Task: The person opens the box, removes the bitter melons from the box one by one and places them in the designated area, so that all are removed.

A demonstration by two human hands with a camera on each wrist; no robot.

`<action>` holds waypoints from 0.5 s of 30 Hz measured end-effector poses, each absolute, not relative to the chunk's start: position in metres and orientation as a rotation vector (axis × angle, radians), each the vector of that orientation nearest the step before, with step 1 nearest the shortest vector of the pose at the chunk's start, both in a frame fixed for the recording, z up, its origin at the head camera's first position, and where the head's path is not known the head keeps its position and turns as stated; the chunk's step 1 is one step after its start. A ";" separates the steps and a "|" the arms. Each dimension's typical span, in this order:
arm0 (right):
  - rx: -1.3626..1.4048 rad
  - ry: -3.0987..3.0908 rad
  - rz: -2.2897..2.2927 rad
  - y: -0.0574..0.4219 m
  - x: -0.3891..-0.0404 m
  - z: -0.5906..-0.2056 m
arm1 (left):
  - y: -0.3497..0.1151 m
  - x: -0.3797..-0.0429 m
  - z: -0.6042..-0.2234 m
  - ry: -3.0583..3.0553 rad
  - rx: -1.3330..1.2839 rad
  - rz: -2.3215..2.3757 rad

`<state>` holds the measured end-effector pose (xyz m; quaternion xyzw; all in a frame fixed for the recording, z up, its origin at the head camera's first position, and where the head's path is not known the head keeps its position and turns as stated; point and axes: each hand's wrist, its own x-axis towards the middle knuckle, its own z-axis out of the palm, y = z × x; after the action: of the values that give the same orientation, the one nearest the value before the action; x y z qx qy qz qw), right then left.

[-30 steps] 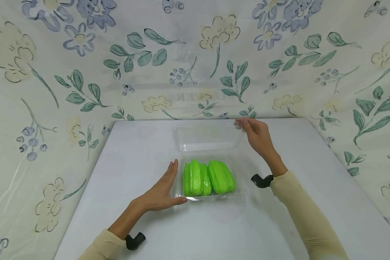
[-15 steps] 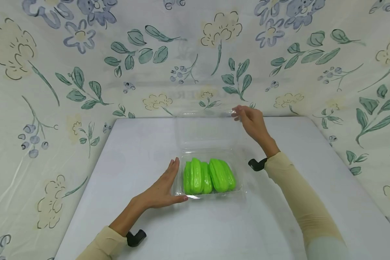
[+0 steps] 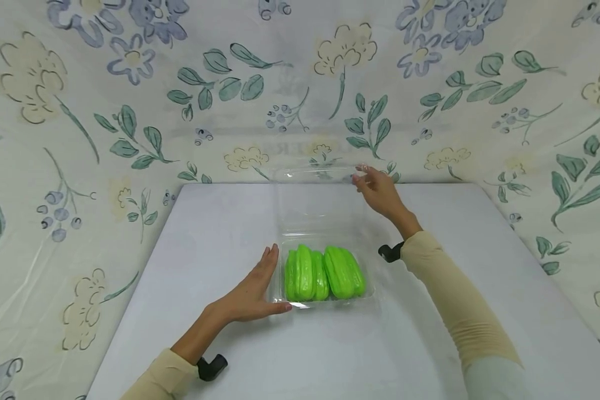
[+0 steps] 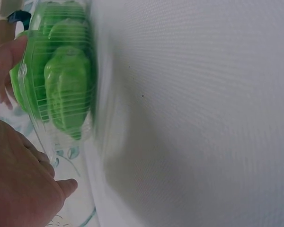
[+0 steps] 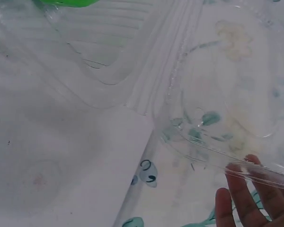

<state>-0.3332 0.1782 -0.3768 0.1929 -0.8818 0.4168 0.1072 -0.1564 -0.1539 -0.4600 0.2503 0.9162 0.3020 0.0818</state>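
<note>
A clear plastic clamshell box (image 3: 372, 286) stands on the white table, holding several bright green, glossy, ridged pieces (image 3: 306, 272) side by side. Its transparent lid (image 3: 320, 206) is raised at the back, nearly upright. My left hand (image 3: 245, 291) rests against the box's left side with fingers straight, its thumb along the front left corner. The left wrist view shows that hand (image 4: 19, 175) beside the ribbed wall of the box (image 4: 61, 135). My right hand (image 3: 382, 191) holds the lid's upper right corner; in the right wrist view its fingertips meet the lid rim (image 5: 265, 177), thumb not seen.
The white tabletop (image 3: 300, 355) extends around the box on every side. Behind its back edge hangs a floral-patterned cloth (image 3: 290, 89), which continues along both sides. A black wrist mount (image 3: 212, 368) sticks out by my left cuff, another black mount (image 3: 391, 253) by my right.
My right hand has moved up and slightly left, and the lid has swung from lying back to nearly upright. The left hand keeps its place at the box.
</note>
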 end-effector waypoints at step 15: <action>0.523 -2.914 1.164 0.190 -0.322 -0.422 | -0.155 -0.155 -0.459 2.721 0.738 0.898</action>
<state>-0.3225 0.1899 -0.4223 0.1644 -0.9159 0.3658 -0.0195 -0.1550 -0.1548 -0.4587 0.2482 0.9158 0.3024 0.0914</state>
